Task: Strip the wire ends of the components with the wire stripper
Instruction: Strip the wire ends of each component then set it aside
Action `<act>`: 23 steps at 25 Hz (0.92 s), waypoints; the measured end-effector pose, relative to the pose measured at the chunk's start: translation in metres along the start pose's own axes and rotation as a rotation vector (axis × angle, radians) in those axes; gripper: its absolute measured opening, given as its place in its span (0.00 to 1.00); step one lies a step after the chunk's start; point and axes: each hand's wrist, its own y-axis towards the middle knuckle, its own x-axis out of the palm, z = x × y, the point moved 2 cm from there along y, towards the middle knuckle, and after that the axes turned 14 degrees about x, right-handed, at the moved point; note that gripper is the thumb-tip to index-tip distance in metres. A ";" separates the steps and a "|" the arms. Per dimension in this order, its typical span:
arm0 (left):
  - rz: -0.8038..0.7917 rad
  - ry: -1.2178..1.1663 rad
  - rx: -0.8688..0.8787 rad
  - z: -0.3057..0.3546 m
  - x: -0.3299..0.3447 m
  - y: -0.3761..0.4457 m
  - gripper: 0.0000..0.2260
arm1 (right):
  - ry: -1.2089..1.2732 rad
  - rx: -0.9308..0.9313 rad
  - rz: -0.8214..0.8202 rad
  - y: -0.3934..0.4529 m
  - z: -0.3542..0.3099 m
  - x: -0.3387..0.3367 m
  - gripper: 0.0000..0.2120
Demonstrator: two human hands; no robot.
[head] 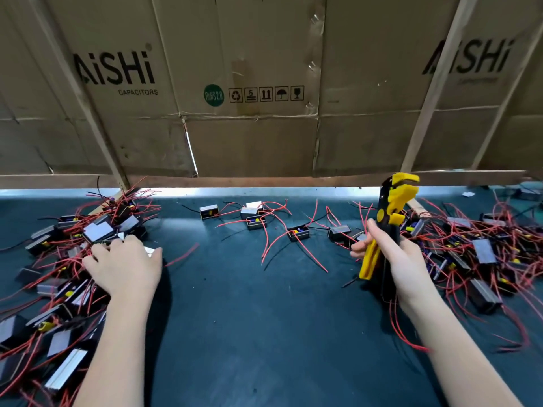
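Head view: a person is working between two heaps of small boxed parts, stripping job somewhere midway by my reckoning.

Right hand [390, 254] is gripping the yellow wire stripper [385, 227] upright, nothing in its open head; left hand [123, 259], fingers curled, is reaching into the left heap [58, 259] and seems to be holding a part. Right heap [476, 248] and loose parts [298, 232] are lying on the worktop [249, 318]; which heap is finished is impossible to tell.

component piles [73, 259] left, [476, 248] right – few between – cardboard wall [252, 83] behind, perhaps touching table [264, 333].
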 end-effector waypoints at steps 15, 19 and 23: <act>-0.114 -1.402 0.692 0.084 -0.043 -0.037 0.18 | -0.010 0.005 -0.160 -0.008 -0.001 0.010 0.19; -0.636 -1.228 0.949 0.120 -0.024 -0.073 0.18 | -0.002 -0.008 -0.154 -0.005 0.002 0.010 0.23; -0.649 -1.235 0.863 0.124 -0.017 -0.080 0.09 | -0.020 -0.025 -0.153 -0.005 0.003 0.011 0.24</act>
